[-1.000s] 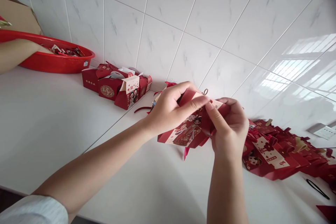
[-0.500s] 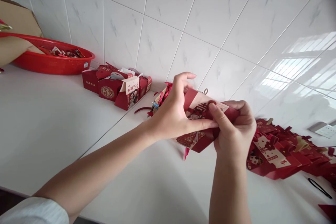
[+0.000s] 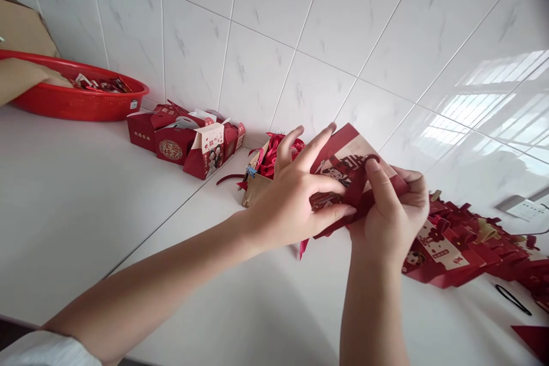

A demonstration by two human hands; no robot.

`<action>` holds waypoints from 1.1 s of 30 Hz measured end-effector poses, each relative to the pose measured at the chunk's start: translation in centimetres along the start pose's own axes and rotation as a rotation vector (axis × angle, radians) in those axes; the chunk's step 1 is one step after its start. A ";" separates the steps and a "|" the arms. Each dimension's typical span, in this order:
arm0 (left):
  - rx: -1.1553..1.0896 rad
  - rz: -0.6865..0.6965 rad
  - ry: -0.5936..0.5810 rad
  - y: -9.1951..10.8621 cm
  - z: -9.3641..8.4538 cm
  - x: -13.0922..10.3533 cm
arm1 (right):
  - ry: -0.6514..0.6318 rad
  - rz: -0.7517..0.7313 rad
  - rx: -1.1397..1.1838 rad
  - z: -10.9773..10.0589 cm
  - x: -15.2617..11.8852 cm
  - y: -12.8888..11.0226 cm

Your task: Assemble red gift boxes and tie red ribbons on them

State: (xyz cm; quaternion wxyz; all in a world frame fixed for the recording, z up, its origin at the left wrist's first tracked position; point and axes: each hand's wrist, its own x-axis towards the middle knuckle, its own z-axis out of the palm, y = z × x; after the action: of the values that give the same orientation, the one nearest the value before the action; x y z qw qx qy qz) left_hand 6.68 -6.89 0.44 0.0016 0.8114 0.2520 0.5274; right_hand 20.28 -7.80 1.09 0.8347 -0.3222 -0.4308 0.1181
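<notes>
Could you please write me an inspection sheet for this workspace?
Surface: white tabletop, with a dark seam.
Items handled: printed red carton; beyond the left hand, a box of red ribbons.
Clutter: grouped cartons left, piled cartons right, black loop and red piece lower right.
Hands: fingers of the right hand grip the printed red carton; those of the left are at its face, grip unclear.
Cables: thin dark line by the socket unit, possibly a cable.
Surroundings: tiled wall, red basin with another person's arm over its rim.
</notes>
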 end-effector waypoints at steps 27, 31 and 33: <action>-0.490 -0.183 0.180 -1.0 -7.4 1.8 | -0.783 -0.317 -0.234 -0.6 -0.4 -0.7; -0.548 -0.241 0.046 -0.6 -6.4 1.6 | -0.853 -0.418 -0.172 -0.8 -0.5 -0.8; -0.571 -0.245 -0.017 -0.4 -6.0 1.5 | -0.847 -0.480 -0.166 -1.0 -0.4 -0.8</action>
State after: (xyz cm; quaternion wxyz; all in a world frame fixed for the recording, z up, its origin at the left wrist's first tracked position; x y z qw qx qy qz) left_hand 1.88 -7.46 4.26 0.2951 0.7462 0.1894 0.5659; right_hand 20.71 -9.05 0.93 0.5614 -0.2029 -0.8022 0.0084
